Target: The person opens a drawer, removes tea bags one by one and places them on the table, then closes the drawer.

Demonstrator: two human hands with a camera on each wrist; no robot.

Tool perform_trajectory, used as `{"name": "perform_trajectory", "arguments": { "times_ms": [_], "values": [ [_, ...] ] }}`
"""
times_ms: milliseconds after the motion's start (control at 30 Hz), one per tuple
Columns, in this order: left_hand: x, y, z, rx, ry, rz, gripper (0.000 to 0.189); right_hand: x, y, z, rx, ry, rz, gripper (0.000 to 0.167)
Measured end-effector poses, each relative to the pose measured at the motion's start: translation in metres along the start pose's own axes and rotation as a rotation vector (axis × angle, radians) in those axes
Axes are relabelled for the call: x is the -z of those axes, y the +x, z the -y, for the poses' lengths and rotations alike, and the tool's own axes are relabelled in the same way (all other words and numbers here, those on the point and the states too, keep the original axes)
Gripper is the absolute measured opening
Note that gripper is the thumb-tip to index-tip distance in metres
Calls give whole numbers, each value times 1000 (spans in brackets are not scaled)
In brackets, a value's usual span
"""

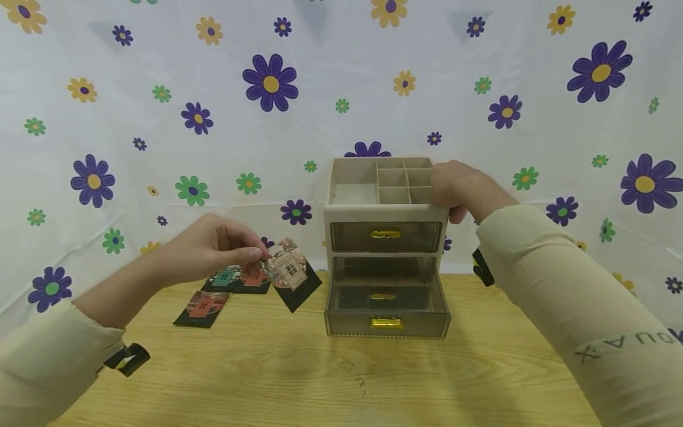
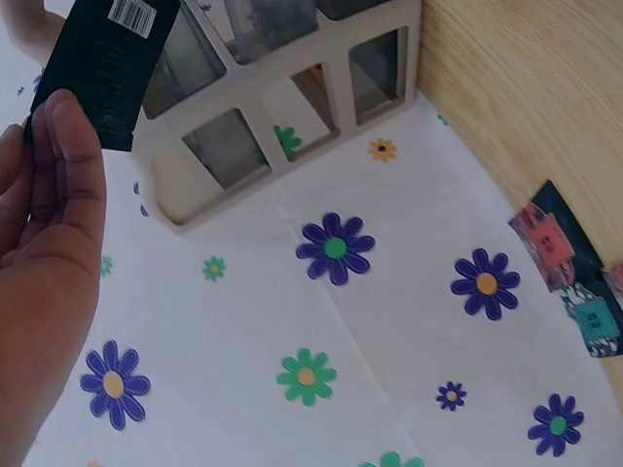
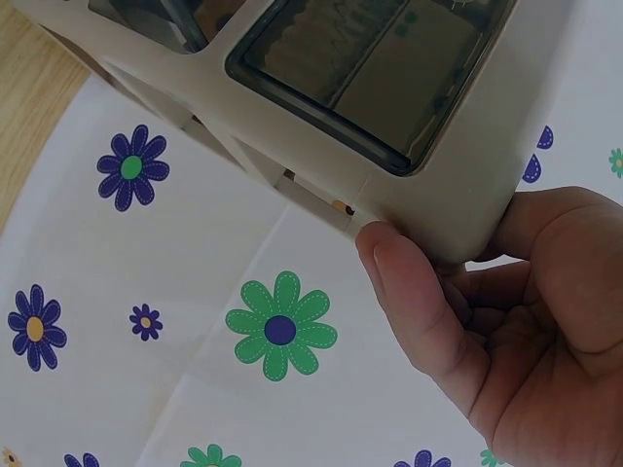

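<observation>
My left hand (image 1: 205,249) pinches a small flat sachet (image 1: 291,273) by one edge, between thumb and fingers. It has a floral front with a pale label and a black lower part; its dark back with a barcode shows in the left wrist view. My right hand (image 1: 460,185) grips the upper right side of a cream desktop drawer organizer (image 1: 384,212), thumb and fingers around its edge in the right wrist view. The organizer's lower drawer (image 1: 413,325), smoky and see-through with a gold handle, is pulled out. Its upper drawer (image 1: 352,237) is closed.
Several similar sachets, among them a red-labelled sachet (image 1: 201,308), lie on the wooden table (image 1: 256,373) left of the organizer. Divided compartments (image 1: 392,178) form the organizer's top. A white flower-print cloth (image 1: 331,71) hangs behind.
</observation>
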State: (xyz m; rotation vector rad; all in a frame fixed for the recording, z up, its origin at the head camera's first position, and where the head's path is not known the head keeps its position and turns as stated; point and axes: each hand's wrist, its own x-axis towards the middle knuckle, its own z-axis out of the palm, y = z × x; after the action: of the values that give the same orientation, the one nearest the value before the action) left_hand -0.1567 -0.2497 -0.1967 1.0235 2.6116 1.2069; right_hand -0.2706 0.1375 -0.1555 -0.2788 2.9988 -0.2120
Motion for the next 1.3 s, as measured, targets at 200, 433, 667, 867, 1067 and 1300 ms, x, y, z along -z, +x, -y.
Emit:
{"name": "perform_trajectory", "arguments": {
  "times_ms": [200,433,667,867,1067,1300],
  "values": [
    [4,-13,24,32,45,-3,14,0,0,0,2,-2,-2,21],
    [-8,-27,66,173,315,-45,14,0,0,0,-4,-12,-5,22],
    [-18,-36,112,248,434,-50,26,-1,1,0,-4,-33,-7,23],
    [-23,-35,144,245,357,-30,24,0,2,-1,-11,-31,-5,24],
    [-32,-33,167,168,513,-68,28,-1,4,-1,-9,-32,4,26],
    [-44,-31,178,189,597,-46,17,-1,3,-1,-8,-28,1,27]
  ]
}}
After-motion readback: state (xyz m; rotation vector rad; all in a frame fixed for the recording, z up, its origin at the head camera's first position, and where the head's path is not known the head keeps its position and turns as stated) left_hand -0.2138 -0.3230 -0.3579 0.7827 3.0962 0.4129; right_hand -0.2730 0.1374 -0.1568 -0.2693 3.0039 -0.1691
